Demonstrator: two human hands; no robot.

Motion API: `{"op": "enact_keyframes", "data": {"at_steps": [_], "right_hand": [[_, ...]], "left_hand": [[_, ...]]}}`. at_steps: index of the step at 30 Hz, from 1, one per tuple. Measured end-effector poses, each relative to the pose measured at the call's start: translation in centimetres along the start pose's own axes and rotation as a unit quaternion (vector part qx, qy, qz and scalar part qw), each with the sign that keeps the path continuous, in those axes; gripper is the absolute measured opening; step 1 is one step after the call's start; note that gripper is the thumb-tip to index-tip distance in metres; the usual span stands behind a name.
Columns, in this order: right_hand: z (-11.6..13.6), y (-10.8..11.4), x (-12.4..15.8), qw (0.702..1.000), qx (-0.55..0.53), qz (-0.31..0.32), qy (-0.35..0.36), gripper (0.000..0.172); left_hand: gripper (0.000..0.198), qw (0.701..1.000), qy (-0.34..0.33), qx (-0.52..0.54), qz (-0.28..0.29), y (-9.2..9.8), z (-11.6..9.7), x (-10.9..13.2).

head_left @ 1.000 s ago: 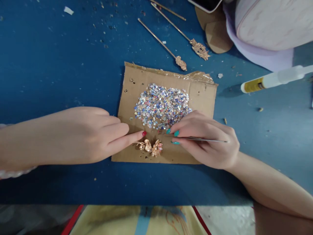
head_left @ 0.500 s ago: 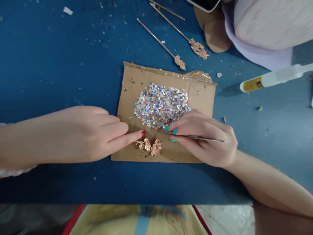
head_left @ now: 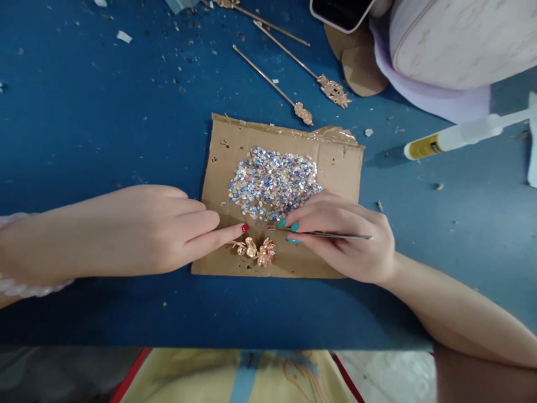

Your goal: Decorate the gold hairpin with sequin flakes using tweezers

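Observation:
My right hand [head_left: 348, 235] pinches a pair of thin metal tweezers [head_left: 335, 234], their tips over the cardboard just below a heap of small shiny shell-like chips [head_left: 274, 182]. A tiny reddish piece seems to sit at the tips, too small to make out. From the left, my left hand [head_left: 168, 232] rests on the cardboard's edge, index finger stretched and the other fingers curled. Under that finger runs the stem of a gold-coloured hairpin [head_left: 264, 253] with flower and gourd shapes; the thumb and the rest of the stem are hidden.
The piece of cardboard [head_left: 339, 168] lies on a blue table [head_left: 104, 129]. Behind it are more gold-coloured hairpins [head_left: 302, 113]. A glue bottle [head_left: 432, 145] with a long nozzle lies right. At the back right are a phone [head_left: 344, 11] and a pale round case [head_left: 453, 45].
The view has shifted slightly, so things at the back appear lower and further left. My right hand with the tweezers sits slightly further left; my left hand keeps nearly the same pose.

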State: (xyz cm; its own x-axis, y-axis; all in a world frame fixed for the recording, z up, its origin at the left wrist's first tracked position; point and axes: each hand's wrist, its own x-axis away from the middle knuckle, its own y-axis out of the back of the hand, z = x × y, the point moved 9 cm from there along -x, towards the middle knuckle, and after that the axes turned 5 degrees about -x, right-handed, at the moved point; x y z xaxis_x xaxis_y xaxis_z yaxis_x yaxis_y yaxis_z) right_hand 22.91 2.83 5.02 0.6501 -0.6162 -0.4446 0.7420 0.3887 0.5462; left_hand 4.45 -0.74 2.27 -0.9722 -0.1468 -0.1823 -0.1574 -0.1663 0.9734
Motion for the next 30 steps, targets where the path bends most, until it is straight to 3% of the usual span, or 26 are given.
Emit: {"op": "enact_keyframes", "data": {"at_steps": [12,22,30], "right_hand": [[0.1,0.5,0.1,1.000,-0.018,-0.017,0.003,0.011],[0.7,0.0,0.9,0.996,-0.086,0.030,-0.019,0.006],[0.9,-0.3,0.9,0.996,-0.077,0.048,0.003,0.005]], "left_hand": [[0.055,1.000,0.005,0.006,0.008,-0.2,0.1,0.2],[0.050,0.999,-0.007,-0.032,0.021,-0.3,-0.2,0.4],[0.056,1.000,0.025,0.018,0.003,-0.1,0.3,0.3]]}}
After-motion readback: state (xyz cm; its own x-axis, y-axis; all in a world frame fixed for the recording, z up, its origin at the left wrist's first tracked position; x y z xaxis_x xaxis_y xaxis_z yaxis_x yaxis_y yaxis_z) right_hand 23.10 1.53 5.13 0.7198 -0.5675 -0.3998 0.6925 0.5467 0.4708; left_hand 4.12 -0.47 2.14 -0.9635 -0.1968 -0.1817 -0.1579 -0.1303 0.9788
